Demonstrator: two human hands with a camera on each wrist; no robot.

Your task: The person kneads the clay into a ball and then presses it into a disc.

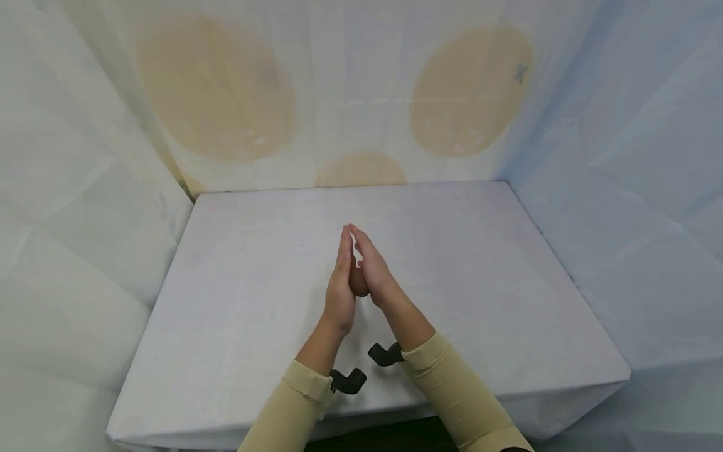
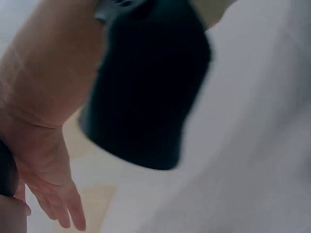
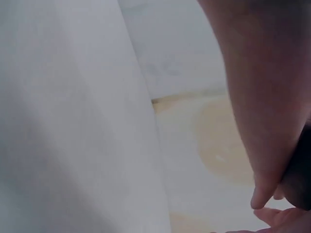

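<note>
My two hands are pressed together palm to palm above the middle of the white table (image 1: 254, 301). Left hand (image 1: 341, 285) and right hand (image 1: 374, 267) both have straight fingers pointing away from me, fingertips touching. Between the palms sits a small round brown object (image 1: 358, 282), mostly hidden, with only its near side showing. In the left wrist view it is a dark edge (image 2: 6, 174) beside a palm; in the right wrist view it is a dark shape (image 3: 297, 179) at the right border.
White cloth walls with tan oval patches (image 1: 214, 88) close in the table on the left, back and right. Black wrist cameras (image 1: 348, 380) sit under both beige sleeves; one fills the left wrist view (image 2: 146, 87). The table's front edge (image 1: 361, 417) is near me.
</note>
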